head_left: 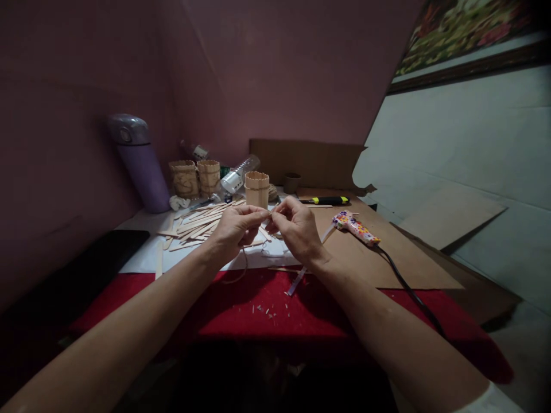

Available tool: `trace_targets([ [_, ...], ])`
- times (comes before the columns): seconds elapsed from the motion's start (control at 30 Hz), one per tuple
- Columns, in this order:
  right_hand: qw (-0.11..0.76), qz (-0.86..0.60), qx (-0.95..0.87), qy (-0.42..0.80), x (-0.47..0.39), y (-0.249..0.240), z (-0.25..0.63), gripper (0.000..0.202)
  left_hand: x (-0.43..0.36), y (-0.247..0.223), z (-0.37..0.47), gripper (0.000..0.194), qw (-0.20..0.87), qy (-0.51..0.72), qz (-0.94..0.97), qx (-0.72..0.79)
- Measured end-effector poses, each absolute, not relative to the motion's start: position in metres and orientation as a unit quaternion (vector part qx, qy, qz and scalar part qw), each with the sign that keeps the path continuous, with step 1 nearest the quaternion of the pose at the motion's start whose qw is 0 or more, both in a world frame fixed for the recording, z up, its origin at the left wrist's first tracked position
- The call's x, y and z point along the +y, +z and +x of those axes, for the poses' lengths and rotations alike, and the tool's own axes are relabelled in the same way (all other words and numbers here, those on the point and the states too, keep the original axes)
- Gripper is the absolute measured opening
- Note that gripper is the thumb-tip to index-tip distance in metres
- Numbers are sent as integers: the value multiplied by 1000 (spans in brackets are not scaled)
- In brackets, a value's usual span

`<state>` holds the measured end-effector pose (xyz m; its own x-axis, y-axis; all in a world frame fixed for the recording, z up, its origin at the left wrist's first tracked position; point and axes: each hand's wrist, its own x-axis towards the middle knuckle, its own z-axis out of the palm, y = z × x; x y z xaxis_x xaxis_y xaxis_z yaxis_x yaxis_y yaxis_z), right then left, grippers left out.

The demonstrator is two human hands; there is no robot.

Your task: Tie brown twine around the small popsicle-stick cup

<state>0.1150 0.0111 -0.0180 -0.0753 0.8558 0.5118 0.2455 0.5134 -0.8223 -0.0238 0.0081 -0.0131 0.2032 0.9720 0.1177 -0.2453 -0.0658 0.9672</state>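
My left hand (236, 229) and my right hand (298, 230) meet above the middle of the table, fingertips nearly touching in a pinch. A thin tan string (246, 267) hangs in a loop beneath my left hand and seems to run up between the fingers of both; the small part at the fingertips is hard to make out. Just behind the hands stands a cup made of upright wooden craft sticks (257, 188). Loose craft sticks (200, 225) lie in a pile left of my left hand.
A patterned hot glue gun (356, 228) with a black cord lies on cardboard (413, 269) at right, near a utility knife (329, 201). Behind are two decorated stick cups (184, 179), a plastic bottle (235, 179), a small dark pot (291, 183) and a leaning purple flask (142, 166).
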Motion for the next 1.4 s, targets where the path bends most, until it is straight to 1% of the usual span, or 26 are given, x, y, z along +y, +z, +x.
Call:
trace_targets([
  [0.07,543,-409,-685,262,11,-18,116,8,8,-12,-24,22,584,517,514,355],
  [0.17,548,-401,-678,281,11,-18,116,7,7,-11,-24,23,589,510,517,354],
  [0.33,554,-380,-639,375,13,-17,114,8,6,-9,-22,18,591,524,502,352],
  [0.47,554,-359,-608,441,14,-14,112,8,8,-12,-21,16,612,527,494,322],
  [0.7,548,-360,-604,453,14,-14,112,10,12,-17,-19,23,633,534,465,313],
  [0.87,539,-381,-607,443,13,-14,112,9,8,-14,-18,16,556,559,497,362],
  [0.97,533,-389,-608,442,13,-13,112,10,8,-15,-18,18,518,566,513,384],
  [1.13,518,-392,-594,475,16,-16,110,11,17,-23,-18,18,490,600,533,341],
  [1.23,513,-402,-580,488,19,-18,109,13,21,-26,-18,16,473,617,526,344],
  [1.4,496,-438,-544,517,24,-19,109,17,22,-26,-19,17,474,619,508,366],
])
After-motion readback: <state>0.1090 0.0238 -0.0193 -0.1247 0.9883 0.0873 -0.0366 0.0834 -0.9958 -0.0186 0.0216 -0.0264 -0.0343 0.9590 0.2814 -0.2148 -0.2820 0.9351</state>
